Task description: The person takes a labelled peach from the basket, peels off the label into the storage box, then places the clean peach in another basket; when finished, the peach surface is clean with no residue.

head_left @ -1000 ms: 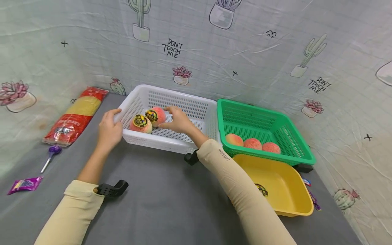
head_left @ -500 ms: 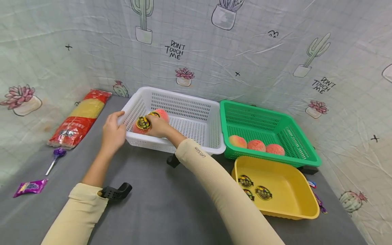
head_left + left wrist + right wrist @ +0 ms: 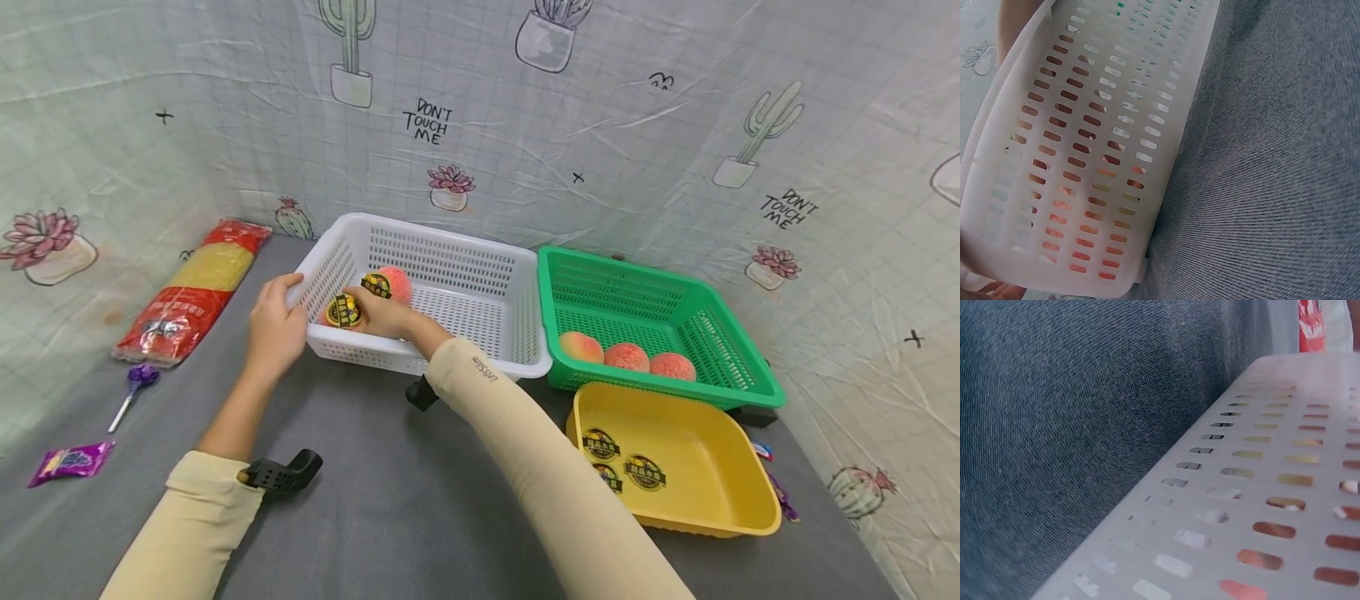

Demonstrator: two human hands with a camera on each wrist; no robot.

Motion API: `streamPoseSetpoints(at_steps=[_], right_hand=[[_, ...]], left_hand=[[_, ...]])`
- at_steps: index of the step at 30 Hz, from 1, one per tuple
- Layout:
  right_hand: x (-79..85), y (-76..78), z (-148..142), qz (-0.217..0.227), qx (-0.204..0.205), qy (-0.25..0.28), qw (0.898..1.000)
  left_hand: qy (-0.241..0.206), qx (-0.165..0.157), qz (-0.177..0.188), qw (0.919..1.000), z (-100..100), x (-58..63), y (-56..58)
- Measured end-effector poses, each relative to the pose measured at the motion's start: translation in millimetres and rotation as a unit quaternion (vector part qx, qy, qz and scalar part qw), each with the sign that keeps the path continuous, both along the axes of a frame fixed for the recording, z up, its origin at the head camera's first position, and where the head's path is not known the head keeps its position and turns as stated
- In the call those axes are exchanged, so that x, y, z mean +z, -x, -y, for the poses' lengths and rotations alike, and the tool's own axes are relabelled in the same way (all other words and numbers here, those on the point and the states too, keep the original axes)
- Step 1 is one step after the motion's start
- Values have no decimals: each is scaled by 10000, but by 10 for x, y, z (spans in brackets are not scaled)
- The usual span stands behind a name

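In the head view my left hand (image 3: 276,327) grips the left end of the white basket (image 3: 431,358), thumb side toward me. My right hand (image 3: 384,317) reaches inside, its fingers and thumb curled around the right side of the near peach (image 3: 327,319), which is partly hidden. A round black-and-yellow label (image 3: 343,311) faces up on that peach. Just behind sits the far peach (image 3: 401,285) with a similar label (image 3: 377,285). Both wrist views show mostly the basket's slotted wall (image 3: 1085,156), with peach colours through the slots.
Right of the white basket stands a green basket (image 3: 660,275) holding three peaches (image 3: 627,357). A yellow bin (image 3: 697,450) with three round labels (image 3: 645,472) is in front. At left lie a red-and-yellow bag (image 3: 191,292), a lollipop (image 3: 135,387) and a purple-wrapped sweet (image 3: 73,463).
My right hand has moved left and toward me, from beside the far peach to the near peach, and now holds it. My left hand has stayed on the basket rim.
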State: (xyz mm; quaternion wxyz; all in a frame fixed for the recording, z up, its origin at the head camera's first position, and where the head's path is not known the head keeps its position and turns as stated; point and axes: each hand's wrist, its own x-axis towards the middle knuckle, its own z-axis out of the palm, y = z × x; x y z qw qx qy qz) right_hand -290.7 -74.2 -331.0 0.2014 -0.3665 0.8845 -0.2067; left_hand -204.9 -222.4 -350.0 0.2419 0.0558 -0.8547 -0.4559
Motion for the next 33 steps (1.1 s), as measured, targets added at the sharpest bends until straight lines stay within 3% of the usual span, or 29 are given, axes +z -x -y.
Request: streamPoseSetpoints(at_steps=[5, 10, 16, 22, 28, 33], right_hand=[[-1, 42, -43, 334, 162, 314, 9988], [22, -11, -84, 402, -316, 434, 9977], [128, -111, -189, 49, -420, 997, 9941], [384, -257, -473, -469, -838, 1582, 9827], [619, -446, -862, -506, -1481, 1947, 9683], [704, -673, -1214, -457, -1589, 1953, 9667]], left_hand=[[-4, -6, 108, 9999, -20, 22, -10], [8, -52, 123, 9999, -24, 17, -9], [8, -1, 33, 10000, -17, 14, -16], [-46, -2, -38, 10000, 2, 7, 6], [-44, -76, -111, 9999, 21, 8, 44], [-64, -125, -4, 9999, 22, 18, 58]])
